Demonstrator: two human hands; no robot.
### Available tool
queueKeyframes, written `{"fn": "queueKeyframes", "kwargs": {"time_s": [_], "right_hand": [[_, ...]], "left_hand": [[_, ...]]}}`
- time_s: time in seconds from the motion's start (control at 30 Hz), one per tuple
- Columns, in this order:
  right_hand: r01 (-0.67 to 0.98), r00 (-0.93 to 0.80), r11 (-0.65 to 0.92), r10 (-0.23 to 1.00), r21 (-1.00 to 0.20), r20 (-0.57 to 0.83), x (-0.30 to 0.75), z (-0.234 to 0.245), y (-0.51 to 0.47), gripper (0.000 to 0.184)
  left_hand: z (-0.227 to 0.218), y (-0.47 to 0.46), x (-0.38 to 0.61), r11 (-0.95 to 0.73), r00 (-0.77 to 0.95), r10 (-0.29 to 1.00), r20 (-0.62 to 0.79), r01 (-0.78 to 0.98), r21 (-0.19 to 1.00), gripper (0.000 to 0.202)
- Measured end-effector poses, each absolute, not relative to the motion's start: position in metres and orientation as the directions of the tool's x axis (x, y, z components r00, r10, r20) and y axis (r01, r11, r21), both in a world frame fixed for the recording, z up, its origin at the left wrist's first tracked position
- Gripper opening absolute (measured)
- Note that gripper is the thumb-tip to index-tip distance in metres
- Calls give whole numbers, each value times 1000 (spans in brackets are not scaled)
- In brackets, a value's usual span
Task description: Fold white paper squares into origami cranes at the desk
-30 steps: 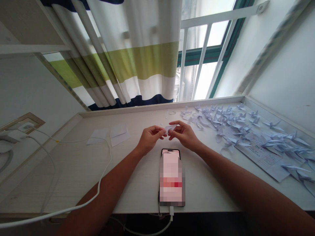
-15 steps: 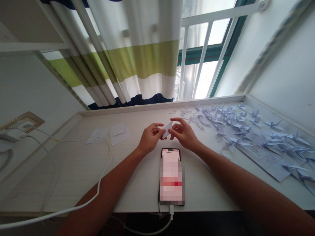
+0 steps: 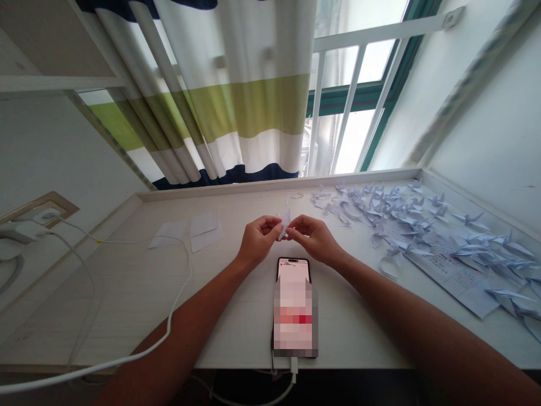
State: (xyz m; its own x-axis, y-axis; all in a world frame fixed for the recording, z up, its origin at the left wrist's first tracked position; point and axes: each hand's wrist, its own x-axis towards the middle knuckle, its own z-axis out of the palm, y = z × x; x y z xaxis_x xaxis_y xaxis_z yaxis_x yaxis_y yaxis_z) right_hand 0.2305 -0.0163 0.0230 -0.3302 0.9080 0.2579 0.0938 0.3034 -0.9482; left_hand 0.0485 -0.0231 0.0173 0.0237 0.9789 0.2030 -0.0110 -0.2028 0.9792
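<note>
Between my two hands is a small piece of folded white paper [image 3: 284,225], held just above the desk. My left hand [image 3: 260,239] pinches its left side between thumb and curled fingers. From the other side, the thumb and fingertips of my right hand [image 3: 313,237] close on its lower right edge. Parts of the paper are hidden behind the fingers. Directly below my hands lies a phone [image 3: 295,270] with a lit, partly blurred screen.
Many folded paper cranes [image 3: 393,211] crowd the right side, some over a printed sheet [image 3: 456,276]. Loose white paper pieces [image 3: 205,228] lie at left. A white cable [image 3: 180,293] crosses my left forearm. A raised rim [image 3: 224,189] and curtain [image 3: 249,107] stand behind.
The fingers of my right hand have come down from a raised, spread pose to a closer pinch. The folded paper has turned more upright between my hands.
</note>
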Motion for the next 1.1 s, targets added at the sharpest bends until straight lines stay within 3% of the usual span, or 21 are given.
{"fn": "queueKeyframes", "kwargs": {"time_s": [0.4,0.73,0.93,1.1], "right_hand": [[19,-293,281,919,-960,263,232,18,-10,20],[110,-276,304,924,-946,264,233,13,-5,35],[93,-228,339,923,-936,311,229,13,-7,24],[156,-143,452,890,-878,432,226,14,-10,16]], "left_hand": [[16,-17,46,-164,66,983,172,-108,980,41],[19,-21,48,-188,105,975,194,-62,980,43],[16,-20,50,-138,96,984,148,-99,985,50],[14,-19,52,-117,94,987,131,-145,982,48]]}}
